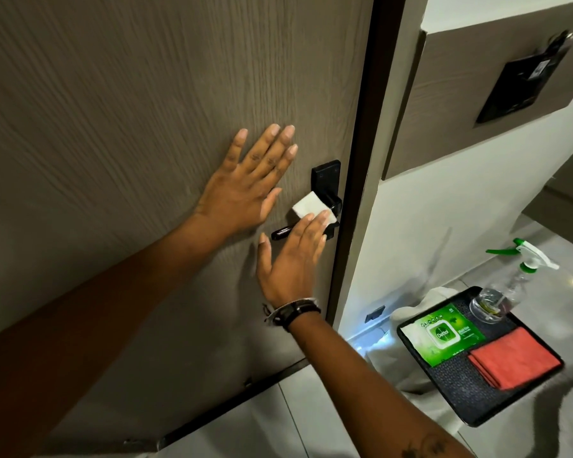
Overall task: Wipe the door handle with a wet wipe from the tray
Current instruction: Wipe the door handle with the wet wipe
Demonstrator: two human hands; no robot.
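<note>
The right hand [293, 256] is pressing a folded white wet wipe [311, 206] flat against the black door handle [326, 196], fingers extended rather than curled (the lever's tip is poking out to the left). The left hand [247, 183] is resting open-palmed on the door [129, 110]. Down to the right, a black tray [470, 395] is holding a green wipes pack [444, 333], a red cloth [513, 357] and a spray bottle [510, 285].

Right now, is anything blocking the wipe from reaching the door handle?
Nothing visible. The right hand already presses the white wipe against the black door handle. The left hand lies flat on the door beside it, clear of the handle.
</note>
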